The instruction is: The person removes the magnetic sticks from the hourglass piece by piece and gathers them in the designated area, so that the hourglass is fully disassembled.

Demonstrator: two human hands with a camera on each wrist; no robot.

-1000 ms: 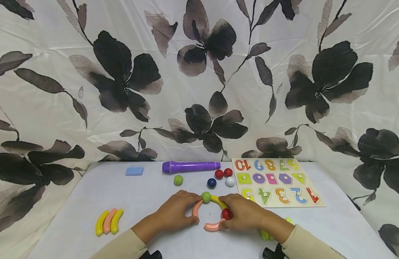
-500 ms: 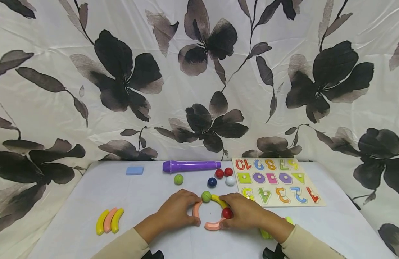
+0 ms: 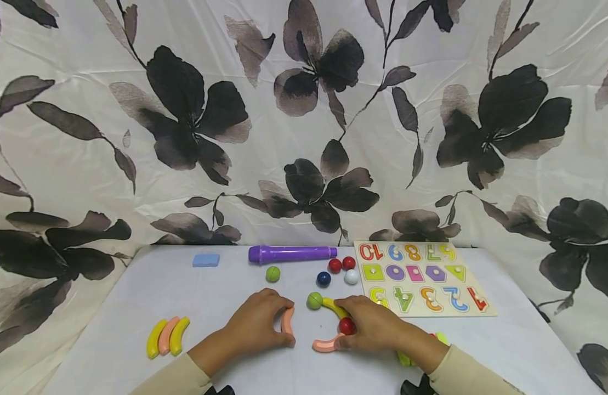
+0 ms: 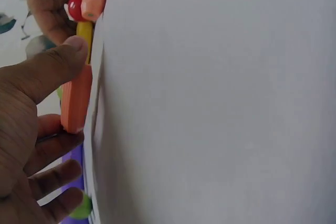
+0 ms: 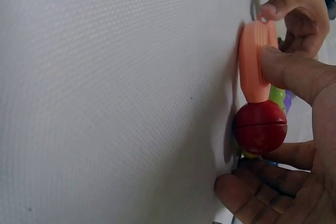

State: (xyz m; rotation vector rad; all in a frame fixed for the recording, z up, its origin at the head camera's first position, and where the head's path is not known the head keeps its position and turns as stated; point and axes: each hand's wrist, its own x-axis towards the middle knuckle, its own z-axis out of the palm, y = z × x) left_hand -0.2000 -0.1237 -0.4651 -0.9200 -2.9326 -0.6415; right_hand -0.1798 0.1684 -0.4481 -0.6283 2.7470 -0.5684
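Note:
My left hand (image 3: 256, 323) pinches a peach-coloured curved toy piece (image 4: 77, 100) end to end between thumb and fingers. It stands apart from an arc to its right. That arc runs from a green ball (image 3: 314, 300) through a yellow curved piece (image 3: 334, 308) and a red ball (image 5: 260, 128) to a second peach curved piece (image 3: 325, 345). Around the arc's right side lies my right hand (image 3: 373, 325). Its thumb presses on the second peach piece, while its fingers reach the yellow piece and partly hide it.
Behind the hands lie a purple microphone-shaped toy (image 3: 291, 254), a green ball (image 3: 272, 274), a blue block (image 3: 205, 260), several balls and a number puzzle board (image 3: 427, 278). Loose yellow curved pieces (image 3: 179, 336) with a peach one sit left. Green pieces (image 3: 404, 359) are partly under the right forearm.
My left hand has shifted left with its peach piece, which has come away from the green ball. The right hand and the rest of the arc have stayed in place.

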